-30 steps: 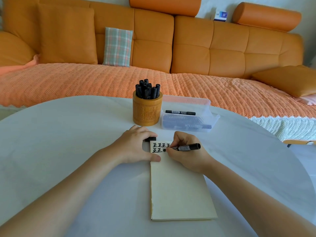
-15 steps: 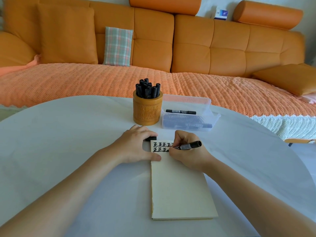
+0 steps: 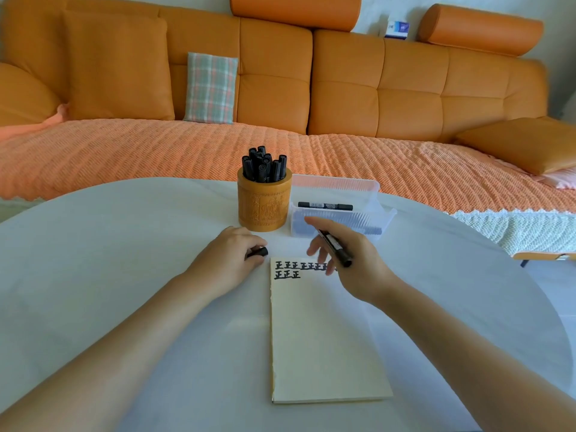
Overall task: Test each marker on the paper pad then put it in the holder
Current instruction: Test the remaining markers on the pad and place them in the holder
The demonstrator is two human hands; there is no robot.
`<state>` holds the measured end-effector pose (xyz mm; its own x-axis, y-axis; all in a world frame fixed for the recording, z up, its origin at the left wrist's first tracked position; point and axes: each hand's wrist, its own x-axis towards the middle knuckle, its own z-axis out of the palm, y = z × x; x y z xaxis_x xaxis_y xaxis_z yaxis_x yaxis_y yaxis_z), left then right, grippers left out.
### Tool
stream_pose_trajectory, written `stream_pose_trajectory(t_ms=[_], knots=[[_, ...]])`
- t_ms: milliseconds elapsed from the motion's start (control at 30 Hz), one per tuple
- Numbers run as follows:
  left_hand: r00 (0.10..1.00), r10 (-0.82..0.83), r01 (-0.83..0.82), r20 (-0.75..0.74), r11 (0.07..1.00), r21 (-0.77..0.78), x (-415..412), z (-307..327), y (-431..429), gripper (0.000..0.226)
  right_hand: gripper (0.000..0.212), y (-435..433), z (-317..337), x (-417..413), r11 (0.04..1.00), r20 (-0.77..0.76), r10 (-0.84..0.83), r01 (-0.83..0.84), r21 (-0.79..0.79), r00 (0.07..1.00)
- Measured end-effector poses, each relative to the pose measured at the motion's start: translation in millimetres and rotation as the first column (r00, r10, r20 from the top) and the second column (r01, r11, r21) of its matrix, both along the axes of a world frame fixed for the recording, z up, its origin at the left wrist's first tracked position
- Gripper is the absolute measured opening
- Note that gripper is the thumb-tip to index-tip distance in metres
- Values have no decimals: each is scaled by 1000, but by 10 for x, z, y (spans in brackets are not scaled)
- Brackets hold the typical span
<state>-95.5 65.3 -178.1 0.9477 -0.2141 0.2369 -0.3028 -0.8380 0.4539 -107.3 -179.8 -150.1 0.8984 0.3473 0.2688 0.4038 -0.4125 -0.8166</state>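
Note:
A cream paper pad (image 3: 324, 338) lies on the white table, with two rows of black test marks along its top edge. My right hand (image 3: 352, 263) hovers above the pad's top right corner, gripping a black marker (image 3: 335, 248) with its fingers spread. My left hand (image 3: 232, 260) rests on the table just left of the pad, closed around the marker's black cap (image 3: 260, 252). Behind my hands stands a carved wooden holder (image 3: 264, 204) with several black markers upright in it.
A clear plastic box (image 3: 339, 207) to the right of the holder has one black marker (image 3: 325, 206) lying across it and more inside. An orange sofa with cushions runs behind the round table (image 3: 124, 244).
My right hand has lifted the marker off the pad and turned it, tip pointing up and away. My left hand slid off the pad's corner, baring the marks.

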Motion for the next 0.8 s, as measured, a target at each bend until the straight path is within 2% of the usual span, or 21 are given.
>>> stream_pose_trajectory(t_ms=[133,200,333,400,500,800], knots=[[999,49,-49,-11,999,11,3,-7,42,27,53,53,146,-15,981,-260,96,-47,188,961],[999,47,-46,11,999,-26,0,25,54,26,49,60,191,-32,977,-298,105,-42,211,949],[998,50,-40,26,948,-314,-31,159,-10,29,29,34,191,-13,991,-107,9,-24,-133,994],[999,30,-13,43,940,-340,-46,210,-40,19,29,38,165,2,970,-51,-24,11,-243,998],[997,-13,36,71,942,-335,-80,258,-67,14,23,63,153,2,931,22,-105,106,-348,994],[995,-58,81,82,944,-319,-103,291,-84,16,22,83,124,0,915,83,-159,178,-362,984]])
